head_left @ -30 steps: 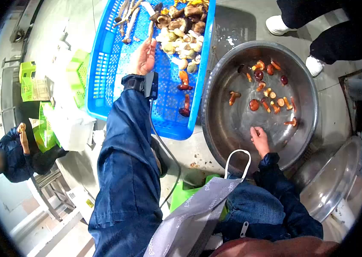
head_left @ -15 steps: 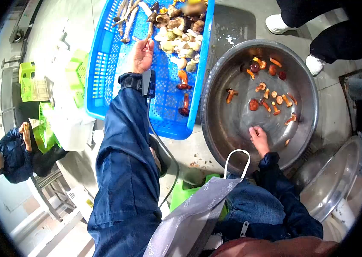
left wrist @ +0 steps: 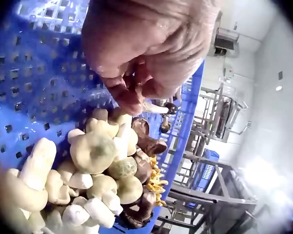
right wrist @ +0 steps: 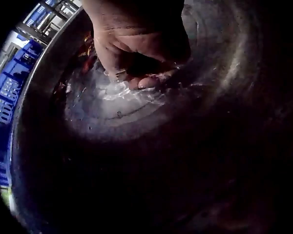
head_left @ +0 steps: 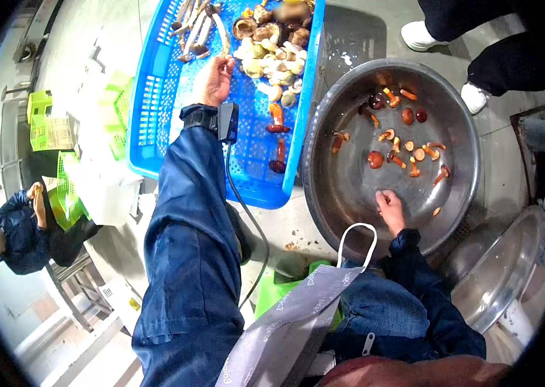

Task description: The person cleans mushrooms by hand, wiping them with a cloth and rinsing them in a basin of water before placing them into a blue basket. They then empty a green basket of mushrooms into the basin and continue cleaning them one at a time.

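Note:
My left hand [head_left: 214, 79] reaches into the blue crate [head_left: 247, 188] and pinches the lower end of a long-stemmed mushroom [head_left: 220, 32], whose dark cap points to the far side. In the left wrist view, thumb and fingertips meet around the pale stem [left wrist: 156, 108]. Beside this hand lie pale, stubby mushrooms [left wrist: 93, 153] in a heap. My right hand [head_left: 391, 211] hangs low inside the metal basin [head_left: 324, 213]. The right wrist view shows its loosely curled fingertips at the water [right wrist: 129, 100], with nothing visible in them. Red-brown mushrooms [head_left: 375, 159] float farther out in the basin.
Other long-stemmed mushrooms [head_left: 188, 35] lie in the crate's far left corner. Two red-capped mushrooms [head_left: 277, 116] rest along its right side. A person's white shoes [head_left: 419, 37] stand beyond the basin. Another person [head_left: 18, 226] sits at left near green baskets [head_left: 69, 193].
The long-stemmed mushroom in my left hand has swung its cap end to the left among the other long stems. Floating mushrooms have drifted and turned in the basin. My right hand stays put.

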A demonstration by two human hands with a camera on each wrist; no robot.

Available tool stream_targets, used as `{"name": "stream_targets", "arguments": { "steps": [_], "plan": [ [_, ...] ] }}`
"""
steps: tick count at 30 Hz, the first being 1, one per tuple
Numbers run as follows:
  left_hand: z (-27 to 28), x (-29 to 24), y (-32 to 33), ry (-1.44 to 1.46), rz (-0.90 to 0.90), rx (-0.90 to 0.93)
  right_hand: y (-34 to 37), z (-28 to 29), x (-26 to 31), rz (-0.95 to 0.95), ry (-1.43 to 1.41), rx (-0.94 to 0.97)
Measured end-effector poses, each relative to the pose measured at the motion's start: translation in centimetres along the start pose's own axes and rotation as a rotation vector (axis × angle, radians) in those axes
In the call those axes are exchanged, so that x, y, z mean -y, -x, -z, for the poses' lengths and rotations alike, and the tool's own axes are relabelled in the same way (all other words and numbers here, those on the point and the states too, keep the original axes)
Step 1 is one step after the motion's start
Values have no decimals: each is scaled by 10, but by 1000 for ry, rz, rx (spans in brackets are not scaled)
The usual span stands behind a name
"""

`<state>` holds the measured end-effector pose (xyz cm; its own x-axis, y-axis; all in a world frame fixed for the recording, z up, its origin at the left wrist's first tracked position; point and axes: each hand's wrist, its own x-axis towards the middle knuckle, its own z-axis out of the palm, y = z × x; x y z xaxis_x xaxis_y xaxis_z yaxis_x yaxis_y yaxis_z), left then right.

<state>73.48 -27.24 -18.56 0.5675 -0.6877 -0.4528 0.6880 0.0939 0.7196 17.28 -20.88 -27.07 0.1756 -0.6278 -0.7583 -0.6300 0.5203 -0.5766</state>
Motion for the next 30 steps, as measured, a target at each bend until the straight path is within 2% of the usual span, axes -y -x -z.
{"name": "stream_targets", "arguments": {
  "steps": [5,8,23,30],
  "plan": [
    [3,1,-1,-2,-1,16,2,2,-2,38,10,0],
    [-4,1,10,-45,-29,32,-3,2,-6,-14,32,4],
    [-7,7,18,-61,-66,92,7,1,9,-32,23,-8],
    [-10,8,22,-95,-71,57,-1,-1,-6,65,-43,-36]
  ]
}}
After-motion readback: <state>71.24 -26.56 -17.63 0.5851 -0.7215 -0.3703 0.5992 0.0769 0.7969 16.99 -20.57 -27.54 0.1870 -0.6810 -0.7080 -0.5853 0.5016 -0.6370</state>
